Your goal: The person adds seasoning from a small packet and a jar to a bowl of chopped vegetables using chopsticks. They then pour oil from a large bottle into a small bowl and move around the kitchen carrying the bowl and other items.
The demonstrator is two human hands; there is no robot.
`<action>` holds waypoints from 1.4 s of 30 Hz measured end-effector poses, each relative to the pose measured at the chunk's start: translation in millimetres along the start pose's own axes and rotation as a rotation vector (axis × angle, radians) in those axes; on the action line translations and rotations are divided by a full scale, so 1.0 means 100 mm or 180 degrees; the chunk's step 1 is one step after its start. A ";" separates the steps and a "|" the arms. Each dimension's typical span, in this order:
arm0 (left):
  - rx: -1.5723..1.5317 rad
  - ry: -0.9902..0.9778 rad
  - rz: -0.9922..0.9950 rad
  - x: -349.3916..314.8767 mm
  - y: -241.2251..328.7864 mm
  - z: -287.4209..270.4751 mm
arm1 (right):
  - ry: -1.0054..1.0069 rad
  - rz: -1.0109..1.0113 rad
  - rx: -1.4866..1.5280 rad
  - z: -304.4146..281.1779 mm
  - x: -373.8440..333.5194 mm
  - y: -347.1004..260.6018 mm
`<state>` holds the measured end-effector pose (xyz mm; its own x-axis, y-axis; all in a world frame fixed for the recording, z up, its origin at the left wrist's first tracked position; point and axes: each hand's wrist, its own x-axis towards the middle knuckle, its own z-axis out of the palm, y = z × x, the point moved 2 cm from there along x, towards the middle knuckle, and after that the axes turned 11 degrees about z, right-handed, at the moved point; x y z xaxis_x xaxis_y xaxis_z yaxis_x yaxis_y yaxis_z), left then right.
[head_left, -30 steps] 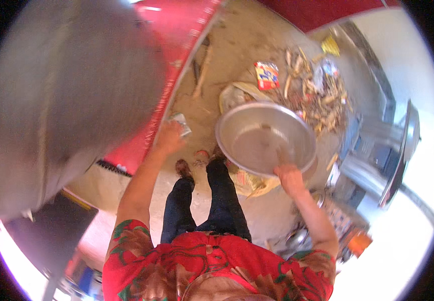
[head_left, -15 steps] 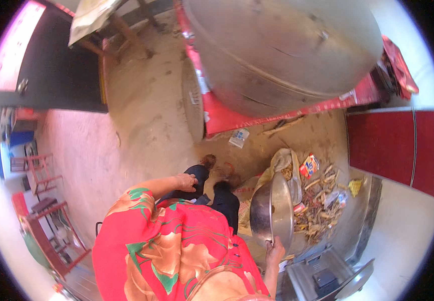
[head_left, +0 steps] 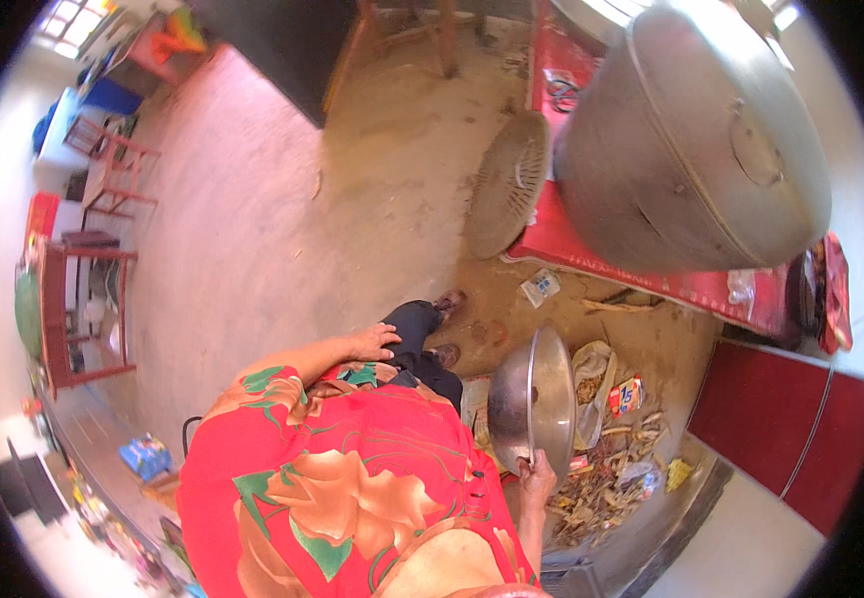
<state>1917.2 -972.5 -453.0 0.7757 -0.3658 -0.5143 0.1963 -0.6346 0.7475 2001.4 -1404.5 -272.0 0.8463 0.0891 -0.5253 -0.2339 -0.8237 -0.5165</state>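
Note:
My right hand (head_left: 536,478) is closed around the near rim of a wide metal basin (head_left: 553,391), which is tipped on its side at my right. My left hand (head_left: 375,343) lies flat on my dark-trousered thigh (head_left: 412,330), fingers stretched out. Just beyond the basin stands an open pale sack (head_left: 593,414) with brownish bits in it. To its right, dry husks and scraps (head_left: 606,488) litter the floor. What the basin holds, if anything, cannot be made out.
Ahead on the right, a large metal pot (head_left: 686,149) sits on a low red-covered table (head_left: 641,274). A round slatted lid (head_left: 512,184) leans against that table. Dark red panels (head_left: 761,419) line the right wall. Wooden chairs (head_left: 123,179) and a red-brown stand (head_left: 83,374) are far left.
My view has swung to the right, so the pot, table and lid show more fully. The basin, still in my right hand, shows more of its inside. My left hand stays on my thigh.

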 end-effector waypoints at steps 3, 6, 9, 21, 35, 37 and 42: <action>0.0068 0.0164 -0.0179 -0.42 -0.11 0.00 | -0.0041 -0.0342 -0.0132 0.24 -0.04 -0.04; -0.0135 0.0242 -0.0678 -0.99 -0.37 0.06 | -0.0208 -0.0780 -0.0335 0.36 -0.07 -0.26; -0.0348 0.0571 -0.1267 -1.54 -0.61 -0.10 | -0.0337 -0.0912 -0.0497 0.55 -0.10 -0.63; -0.1466 0.2017 -0.2548 -3.78 -2.51 0.76 | -0.0782 -0.1589 -0.1536 1.49 -0.19 -3.17; -0.2473 0.3606 -0.2703 -4.57 -3.52 0.00 | -0.1912 -0.2460 -0.1374 3.51 -0.03 -6.47; -0.2783 0.3867 -0.3002 -4.83 -3.34 -0.31 | -0.1861 -0.2822 -0.1607 3.82 0.20 -6.75; -0.2872 0.4626 -0.3645 -5.19 -2.91 0.18 | -0.2327 -0.3087 -0.1602 4.59 0.35 -7.68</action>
<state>1447.2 -610.4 -411.0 -0.1711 0.8493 -0.4994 0.6585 0.4756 0.5832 1990.8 -511.8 -204.0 0.0784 0.9086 -0.4104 0.6559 -0.3570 -0.6651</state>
